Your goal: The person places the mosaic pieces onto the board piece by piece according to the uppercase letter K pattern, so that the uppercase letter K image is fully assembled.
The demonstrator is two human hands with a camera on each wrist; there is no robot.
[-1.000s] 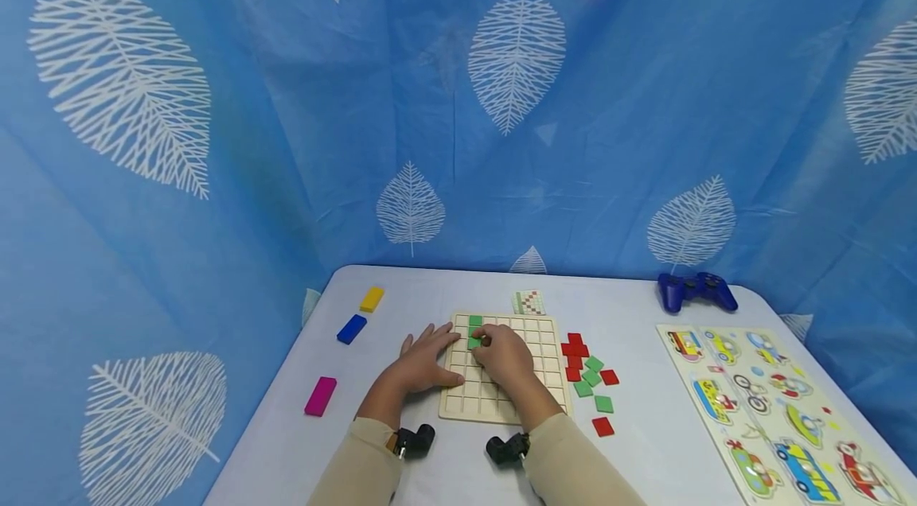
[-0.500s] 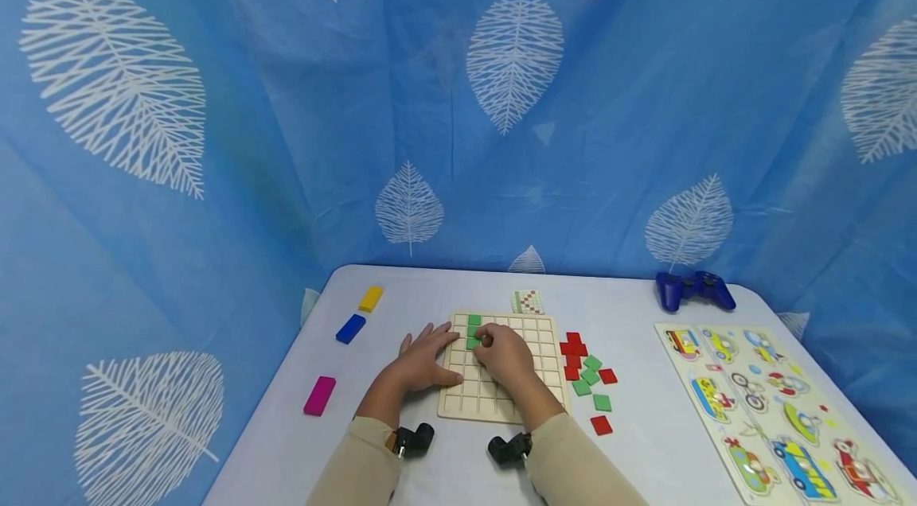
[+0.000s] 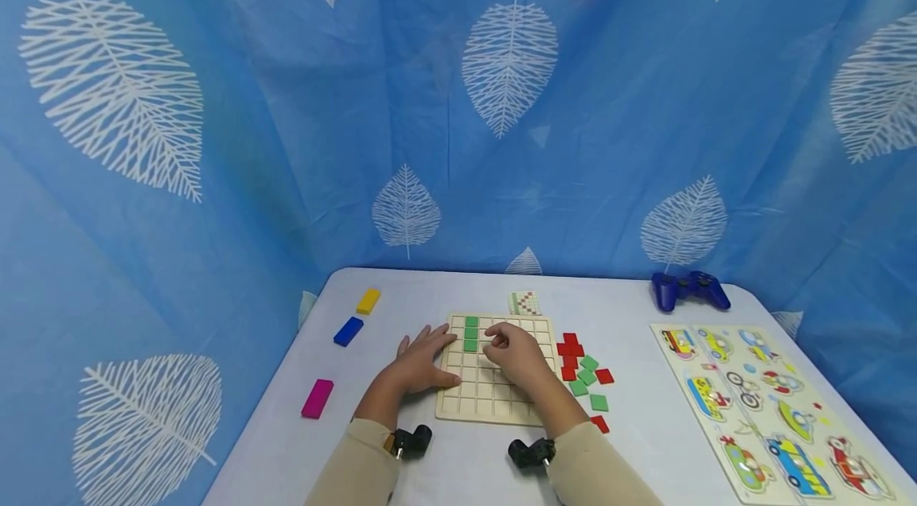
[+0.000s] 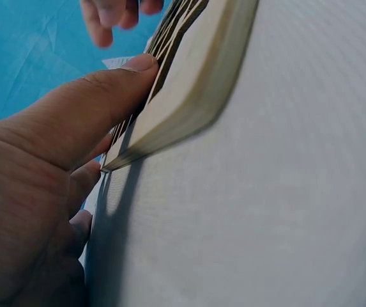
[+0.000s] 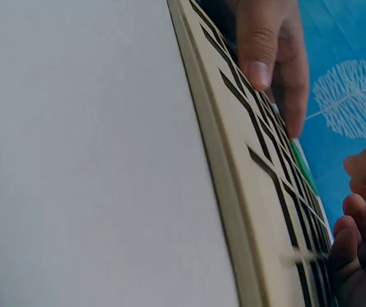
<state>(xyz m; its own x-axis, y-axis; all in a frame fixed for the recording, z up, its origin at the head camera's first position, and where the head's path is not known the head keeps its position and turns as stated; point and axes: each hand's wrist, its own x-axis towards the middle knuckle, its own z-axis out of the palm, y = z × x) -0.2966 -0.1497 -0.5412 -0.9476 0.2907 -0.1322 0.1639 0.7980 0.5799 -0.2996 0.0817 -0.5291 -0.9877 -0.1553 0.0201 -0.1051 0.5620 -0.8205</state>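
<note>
A square wooden grid board (image 3: 458, 408) lies on the table between both hands. My left hand (image 3: 423, 365) rests at its left side, fingers extended, the thumb (image 4: 106, 96) laid along the top of the rim in the left wrist view. Three green square tiles (image 3: 470, 333) sit in a column of cells near the board's upper left. My right hand (image 3: 521, 355) is over the middle of the board, just right of those tiles. Its fingers are loosely bent, and no tile shows between thumb and fingers in the head or right wrist view.
Right of the board lie loose red tiles (image 3: 570, 349) and green tiles (image 3: 598, 402). A pattern card (image 3: 526, 302) stands behind it. Yellow (image 3: 368, 301), blue (image 3: 349, 331) and pink (image 3: 318, 398) blocks are at left. Farther right are a game controller (image 3: 689, 290) and picture puzzle boards (image 3: 770, 410).
The right hand has let go of the lowest green tile in the column and shifted right, leaving all three in plain sight. The left hand keeps its place on the board.
</note>
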